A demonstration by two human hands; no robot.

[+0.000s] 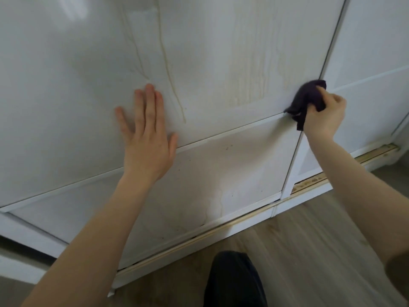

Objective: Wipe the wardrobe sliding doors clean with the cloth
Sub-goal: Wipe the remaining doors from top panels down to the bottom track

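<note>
Wardrobe sliding doors, white glossy panels with thin raised trim, fill the head view. The left door (221, 52) meets the right door (374, 47) at a dark vertical seam (332, 41).

The dark purple crumpled cloth (305, 96) is gripped in the right hand (325, 116), fingers curled round it. It is pressed to the left door's right edge, where the white horizontal trim strip (232, 132) reaches the seam. It is judged to be placed there to work the corner, where grime collects.

The left hand (146, 138) lies flat on the panel, fingers straight and spread, palm crossing the strip, well apart from the cloth. This is judged a brace, to stop the door sliding or to steady the person.

Yellowish drip streaks (168, 69) run down the panel between the hands, unwiped. Brown specks (228, 148) mark the lower panel.

The brass-coloured bottom track (374, 153), pale wood floor (309, 251) and a dark trouser knee (232, 280) lie nearer.
</note>
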